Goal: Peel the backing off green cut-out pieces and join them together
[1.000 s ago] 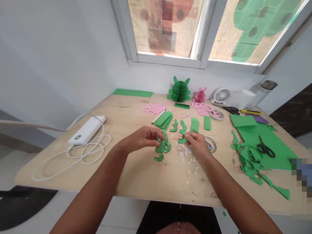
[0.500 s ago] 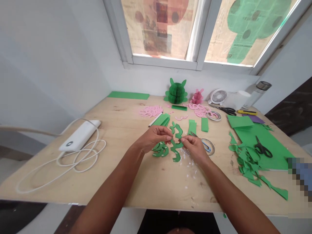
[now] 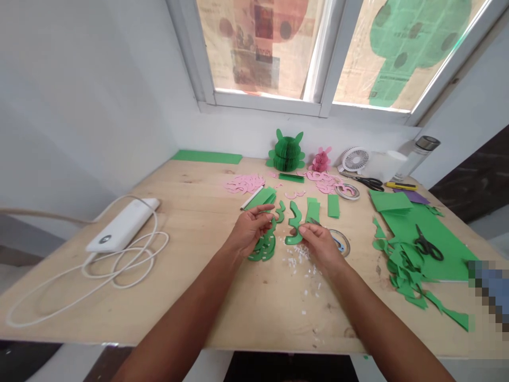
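Note:
My left hand [image 3: 254, 228] has its thumb and fingers curled together at a wavy green paper cutout [image 3: 280, 212]; the fingers partly cover where they grip it. Beneath this hand lies a pile of curved green paper cutouts [image 3: 262, 250] with small white patches. Between the thumb and fingers of my right hand [image 3: 321, 245] is another wavy green paper cutout [image 3: 295, 218], held upright, apart from the left one. Small white paper bits [image 3: 296, 261] are scattered below it. Behind my right hand, a round tape roll [image 3: 347, 245] is partly hidden.
Pink cutouts [image 3: 244, 184] and folded green papers [image 3: 333, 206] lie farther back. A green honeycomb paper figure [image 3: 288, 154] stands by the wall. Black scissors [image 3: 428, 245] rest on green sheets [image 3: 445, 249] at right, beside scraps. A white power bank [image 3: 123, 225] with coiled cable sits left.
My hands have drawn a little apart. The green cutouts, close together before, are now separated: the left one has shifted left over the pile, the right one stays in my right fingers.

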Available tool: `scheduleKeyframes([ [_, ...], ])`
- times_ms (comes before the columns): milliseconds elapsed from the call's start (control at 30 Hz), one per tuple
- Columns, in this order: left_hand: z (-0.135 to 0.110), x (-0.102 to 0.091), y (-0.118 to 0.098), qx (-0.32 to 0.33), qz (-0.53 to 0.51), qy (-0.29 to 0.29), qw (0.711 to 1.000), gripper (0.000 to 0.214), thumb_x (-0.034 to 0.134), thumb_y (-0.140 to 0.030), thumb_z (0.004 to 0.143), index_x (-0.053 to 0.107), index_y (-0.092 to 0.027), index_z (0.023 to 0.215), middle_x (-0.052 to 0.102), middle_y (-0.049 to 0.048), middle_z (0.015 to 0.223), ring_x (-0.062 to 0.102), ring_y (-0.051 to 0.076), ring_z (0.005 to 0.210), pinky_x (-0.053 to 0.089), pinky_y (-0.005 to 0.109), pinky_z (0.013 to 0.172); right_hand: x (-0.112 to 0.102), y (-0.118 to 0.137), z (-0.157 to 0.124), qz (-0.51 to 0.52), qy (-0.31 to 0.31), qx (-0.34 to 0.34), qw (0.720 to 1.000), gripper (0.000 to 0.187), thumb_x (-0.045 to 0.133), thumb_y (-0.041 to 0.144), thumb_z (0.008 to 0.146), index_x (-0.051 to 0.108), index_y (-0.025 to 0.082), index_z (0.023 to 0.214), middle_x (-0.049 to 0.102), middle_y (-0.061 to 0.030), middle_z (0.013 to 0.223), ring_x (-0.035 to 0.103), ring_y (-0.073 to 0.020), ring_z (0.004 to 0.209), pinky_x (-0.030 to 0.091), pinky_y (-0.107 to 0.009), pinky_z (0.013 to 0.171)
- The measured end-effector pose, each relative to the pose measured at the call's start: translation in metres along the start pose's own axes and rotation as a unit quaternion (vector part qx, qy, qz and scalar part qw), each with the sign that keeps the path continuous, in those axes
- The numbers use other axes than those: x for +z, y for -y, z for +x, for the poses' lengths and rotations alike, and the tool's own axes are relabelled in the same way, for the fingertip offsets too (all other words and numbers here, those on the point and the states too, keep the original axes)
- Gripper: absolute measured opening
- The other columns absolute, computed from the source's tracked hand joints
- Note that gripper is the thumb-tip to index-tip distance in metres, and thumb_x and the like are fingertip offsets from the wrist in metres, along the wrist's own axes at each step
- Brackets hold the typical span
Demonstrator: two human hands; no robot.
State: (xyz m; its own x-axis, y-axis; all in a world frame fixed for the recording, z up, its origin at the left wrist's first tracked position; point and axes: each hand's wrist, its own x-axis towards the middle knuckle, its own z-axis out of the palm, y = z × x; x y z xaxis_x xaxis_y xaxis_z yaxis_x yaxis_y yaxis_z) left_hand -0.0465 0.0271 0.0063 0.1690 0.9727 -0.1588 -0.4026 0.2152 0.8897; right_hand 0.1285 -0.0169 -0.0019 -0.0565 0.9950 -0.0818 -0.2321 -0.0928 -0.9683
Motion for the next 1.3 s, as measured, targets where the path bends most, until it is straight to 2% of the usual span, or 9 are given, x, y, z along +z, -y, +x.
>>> scheduleKeyframes([
  [133, -0.001, 0.005, 0.004, 0.063, 0.074, -0.032, 0.995, 0.039, 0.076, -0.028, 0.055, 0.064, -0.015, 0.089, 0.064, -0.0001, 0.063, 0.053, 0.009, 0.049, 0.041, 0.022, 0.049, 0.002, 0.003, -0.004, 0.042, 0.068, 0.015, 0.997, 0.024, 0.071, 0.043, 0.065, 0.07, 0.019, 0.069, 0.066, -0.0031, 0.07, 0.059, -0.0168, 0.072, 0.043, -0.03, 0.073],
  [267, -0.004, 0.012, 0.005, 0.102, 0.106, -0.04, 0.988, 0.034, 0.073, -0.031, 0.058, 0.064, -0.015, 0.087, 0.061, -0.0012, 0.058, 0.054, 0.01, 0.049, 0.04, 0.022, 0.048, 0.002, 0.001, -0.004, -0.017, 0.061, 0.008, 0.998, 0.023, 0.072, 0.041, 0.064, 0.07, 0.019, 0.064, 0.066, -0.0032, 0.079, 0.057, -0.0169, 0.078, 0.042, -0.028, 0.073],
  [367, -0.005, 0.014, 0.007, 0.096, 0.091, -0.04, 0.99, 0.032, 0.072, -0.03, 0.059, 0.065, -0.015, 0.085, 0.06, -0.0015, 0.056, 0.054, 0.01, 0.049, 0.04, 0.022, 0.048, 0.002, -0.002, -0.003, -0.049, 0.052, -0.007, 0.997, 0.022, 0.071, 0.04, 0.065, 0.071, 0.019, 0.067, 0.066, -0.0034, 0.084, 0.055, -0.0174, 0.081, 0.041, -0.028, 0.074],
  [567, -0.005, 0.015, 0.011, 0.078, 0.066, -0.047, 0.994, 0.032, 0.074, -0.03, 0.056, 0.065, -0.015, 0.082, 0.061, 0.0002, 0.06, 0.054, 0.01, 0.049, 0.042, 0.023, 0.049, 0.002, -0.001, -0.003, -0.08, 0.055, 0.006, 0.995, 0.026, 0.069, 0.043, 0.067, 0.07, 0.017, 0.065, 0.061, -0.0005, 0.062, 0.05, -0.0137, 0.061, 0.039, -0.026, 0.061],
  [767, -0.005, 0.018, 0.014, 0.063, 0.055, -0.081, 0.993, 0.033, 0.074, -0.033, 0.056, 0.064, -0.015, 0.081, 0.06, 0.0003, 0.056, 0.055, 0.012, 0.049, 0.041, 0.023, 0.047, 0.002, -0.001, -0.004, -0.102, 0.084, 0.009, 0.991, 0.028, 0.068, 0.046, 0.067, 0.074, 0.019, 0.071, 0.065, -0.0024, 0.068, 0.056, -0.0184, 0.073, 0.042, -0.028, 0.066],
  [900, -0.006, 0.018, 0.011, 0.039, 0.024, -0.079, 0.996, 0.035, 0.075, -0.032, 0.056, 0.063, -0.015, 0.084, 0.063, 0.0017, 0.061, 0.059, 0.013, 0.054, 0.044, 0.023, 0.05, 0.0, -0.005, -0.001, -0.109, 0.05, 0.005, 0.993, 0.028, 0.068, 0.046, 0.066, 0.074, 0.019, 0.07, 0.064, -0.0021, 0.064, 0.054, -0.0166, 0.065, 0.041, -0.027, 0.062],
  [1000, -0.008, 0.016, 0.006, 0.006, 0.017, -0.059, 0.998, 0.035, 0.074, -0.032, 0.059, 0.062, -0.015, 0.087, 0.065, 0.0039, 0.069, 0.06, 0.013, 0.056, 0.044, 0.023, 0.049, -0.003, -0.008, 0.002, -0.084, 0.013, -0.004, 0.996, 0.027, 0.07, 0.044, 0.064, 0.074, 0.018, 0.071, 0.064, -0.0019, 0.062, 0.052, -0.015, 0.06, 0.041, -0.027, 0.06],
  [1167, -0.012, 0.012, 0.002, -0.051, 0.078, 0.049, 0.994, 0.026, 0.073, -0.035, 0.062, 0.062, -0.013, 0.071, 0.065, 0.0065, 0.068, 0.058, 0.012, 0.053, 0.04, 0.021, 0.044, -0.005, -0.007, 0.003, -0.052, -0.008, -0.009, 0.999, 0.026, 0.071, 0.041, 0.065, 0.074, 0.017, 0.073, 0.062, -0.001, 0.058, 0.051, -0.0142, 0.057, 0.039, -0.027, 0.059],
  [1300, -0.012, 0.012, 0.006, -0.052, 0.11, 0.059, 0.991, 0.024, 0.074, -0.035, 0.061, 0.061, -0.014, 0.063, 0.067, 0.0071, 0.066, 0.056, 0.012, 0.052, 0.038, 0.021, 0.043, -0.004, -0.006, 0.003, -0.053, -0.011, -0.015, 0.998, 0.022, 0.071, 0.039, 0.066, 0.074, 0.017, 0.072, 0.062, -0.0002, 0.058, 0.049, -0.0129, 0.056, 0.038, -0.026, 0.058],
])
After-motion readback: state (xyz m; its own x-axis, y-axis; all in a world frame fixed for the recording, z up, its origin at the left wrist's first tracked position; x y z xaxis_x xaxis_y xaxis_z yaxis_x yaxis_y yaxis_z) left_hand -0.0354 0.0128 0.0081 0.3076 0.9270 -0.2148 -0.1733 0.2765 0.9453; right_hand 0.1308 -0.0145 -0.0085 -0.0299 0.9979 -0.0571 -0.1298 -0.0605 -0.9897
